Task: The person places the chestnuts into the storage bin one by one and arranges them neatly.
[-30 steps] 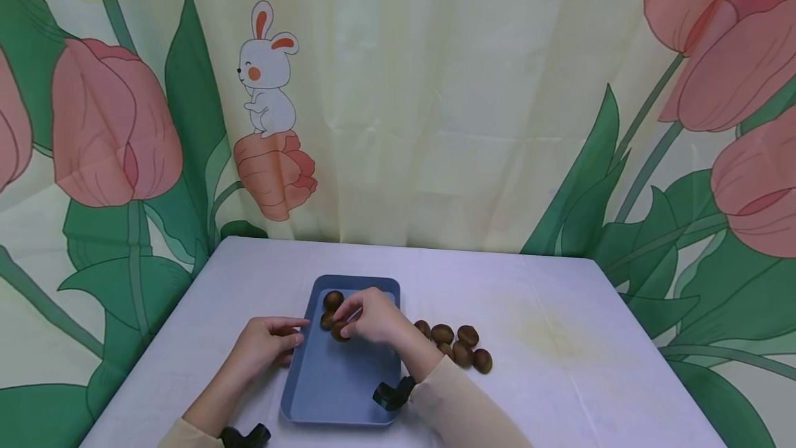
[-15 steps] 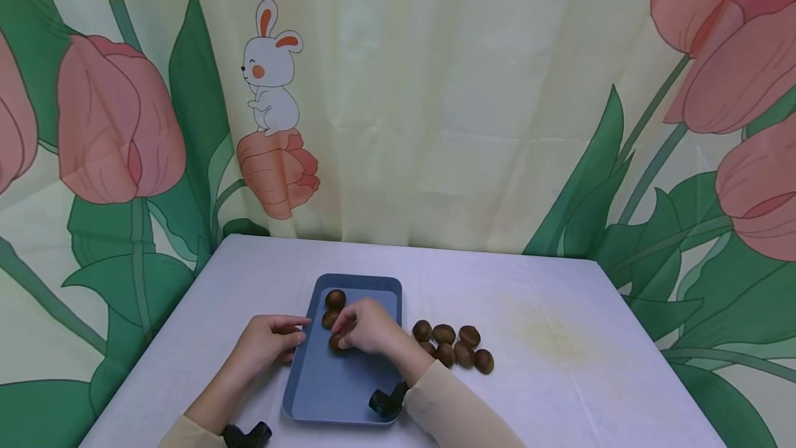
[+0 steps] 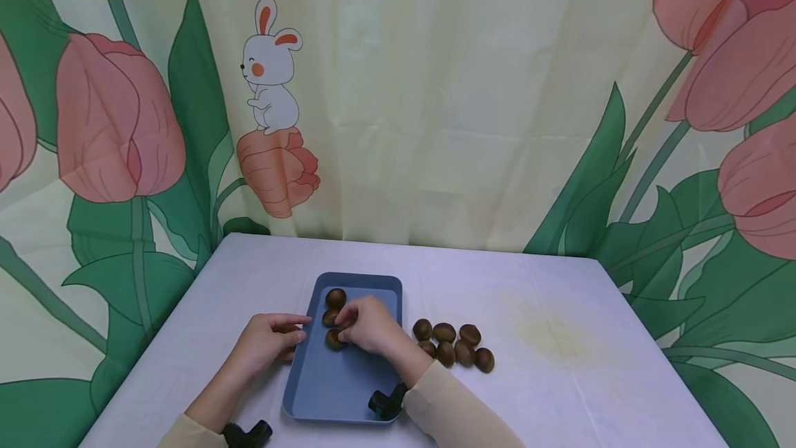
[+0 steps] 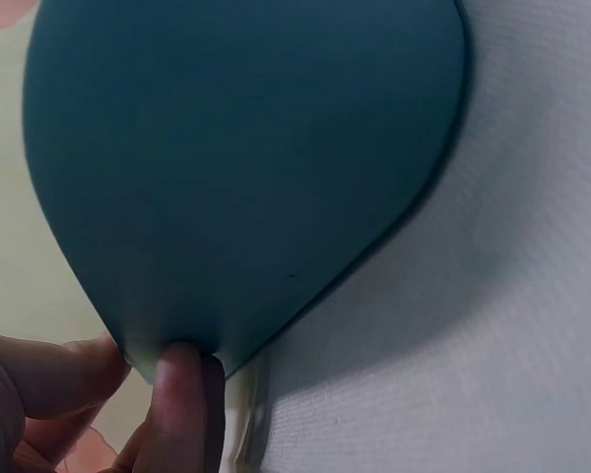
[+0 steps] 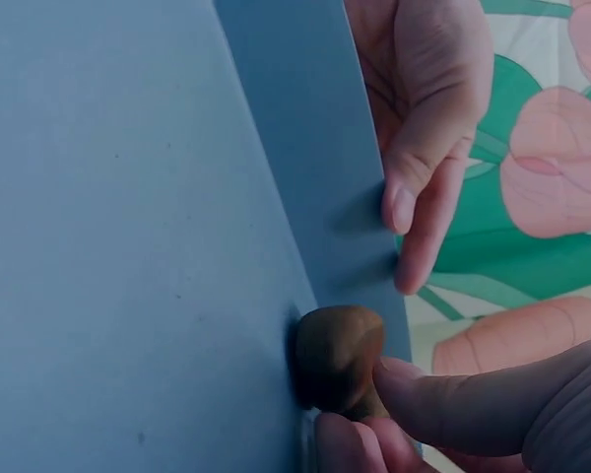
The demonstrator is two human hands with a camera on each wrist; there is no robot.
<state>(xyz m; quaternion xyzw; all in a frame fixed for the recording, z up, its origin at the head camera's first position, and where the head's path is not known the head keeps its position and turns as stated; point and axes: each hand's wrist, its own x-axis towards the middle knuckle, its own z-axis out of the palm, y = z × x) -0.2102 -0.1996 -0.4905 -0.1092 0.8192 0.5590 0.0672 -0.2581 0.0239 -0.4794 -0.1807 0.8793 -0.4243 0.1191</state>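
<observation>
The white-clothed table (image 3: 584, 379) carries a blue tray (image 3: 342, 393) beneath the right hand (image 3: 370, 327), beside the left hand (image 3: 266, 341); seven brown nuts (image 3: 463, 352) (loosely bunched) lie right of the right hand.

From the head, looks forward and down from well back, over the table (image 3: 547, 393), tray (image 3: 336, 386), left hand (image 3: 266, 344) and right hand (image 3: 373, 327) to the curtain (image 3: 435, 109). From the left wrist, looks from very near past the left fingertips (image 4: 180, 394) at the outside of the tray; lies sideways, with curtain at left and table at right. From the right wrist, looks from close by into the tray at a chestnut (image 5: 335, 345), and beyond to the left hand and curtain; lies sideways the opposite way. Shares tray, chestnut and both hands with the head view, left fingertips and tray with the left wrist view.
</observation>
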